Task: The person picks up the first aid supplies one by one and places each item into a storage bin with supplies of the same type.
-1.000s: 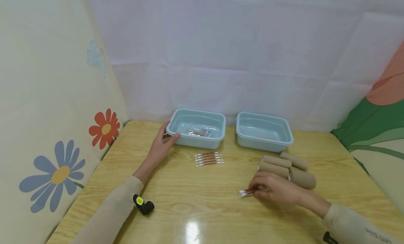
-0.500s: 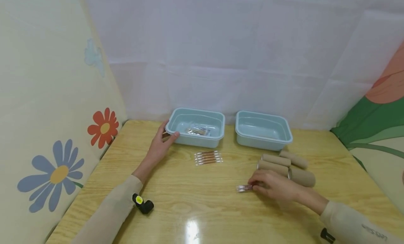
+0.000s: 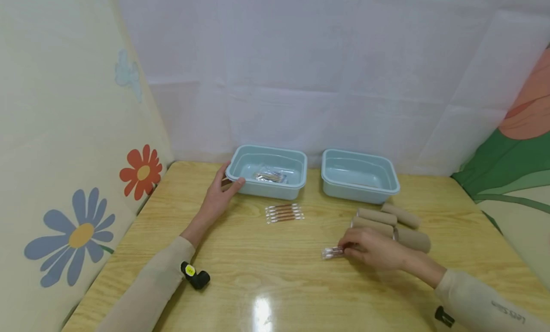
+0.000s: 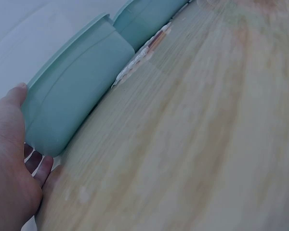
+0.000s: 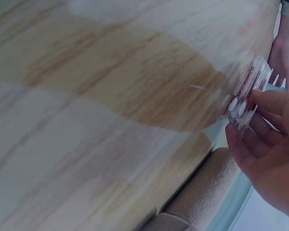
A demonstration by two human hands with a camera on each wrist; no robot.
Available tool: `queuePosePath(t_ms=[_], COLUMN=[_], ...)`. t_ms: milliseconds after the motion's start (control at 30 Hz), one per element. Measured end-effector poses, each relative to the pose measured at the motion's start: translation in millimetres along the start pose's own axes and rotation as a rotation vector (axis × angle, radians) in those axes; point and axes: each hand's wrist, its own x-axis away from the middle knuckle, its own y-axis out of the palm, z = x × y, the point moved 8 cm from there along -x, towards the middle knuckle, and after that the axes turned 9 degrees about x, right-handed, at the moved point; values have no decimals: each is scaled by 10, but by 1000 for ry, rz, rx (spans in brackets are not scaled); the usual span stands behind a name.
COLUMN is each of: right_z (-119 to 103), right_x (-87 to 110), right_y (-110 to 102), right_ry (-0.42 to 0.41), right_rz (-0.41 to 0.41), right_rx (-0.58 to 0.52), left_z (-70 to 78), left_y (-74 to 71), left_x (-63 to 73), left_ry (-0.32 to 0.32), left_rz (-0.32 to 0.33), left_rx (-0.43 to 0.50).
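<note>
My left hand [image 3: 216, 198] grips the left corner of a light blue plastic bin [image 3: 272, 191], its thumb at the rim and its fingers around the side. Inside that bin lies a clear packet of cotton swabs [image 3: 269, 177] with pale sticks. Over the table on the right, my right hand [image 3: 374, 248] pinches a clear packet of brown-stemmed cotton swabs [image 3: 332, 253] between thumb and fingers; white tips show through the wrapping [image 5: 245, 98]. A row of similar wrapped brown swabs [image 3: 284, 213] lies flat in front of the left bin.
A second light blue bin [image 3: 358, 193] stands to the right of the first. Several cardboard tubes [image 3: 412, 239] lie in front of it, close behind my right hand. A white cloth [image 3: 275, 84] hangs behind the table [image 3: 223, 274].
My right hand has shifted the swab packet slightly away from me and to the left, and its grip now shows near the packet's end. The left hand stays on the bin.
</note>
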Motion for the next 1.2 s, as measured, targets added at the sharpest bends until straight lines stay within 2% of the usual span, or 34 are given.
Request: queuePosePath(t_ms=[200,233,400,467,733,967,1200], right_z=[43,46,46,46,21,31,31], right_x=[-21,-25,-62,-78,-183,-270,-339], right_y=[3,6,2,-3,-50,-74,-146], right_ry=[57,63,70,68,14,28,-7], right_rz=[-29,-33,-42,-41,-6,-30,10], right_rx=[-12,-13,-6,-3,17,-48,1], left_z=[261,225,251,316,334,355,350], left_y=[48,43,51,66,60,67,66], left_x=[109,100,122,145,141,159,156], left_ry=[-20,-18,-28,-34,-13,-15,-3], left_rz=[-20,-16,-14,-20,-18,-6,-11], left_rx=[-16,-21,-18,-11,-17,-24,-22])
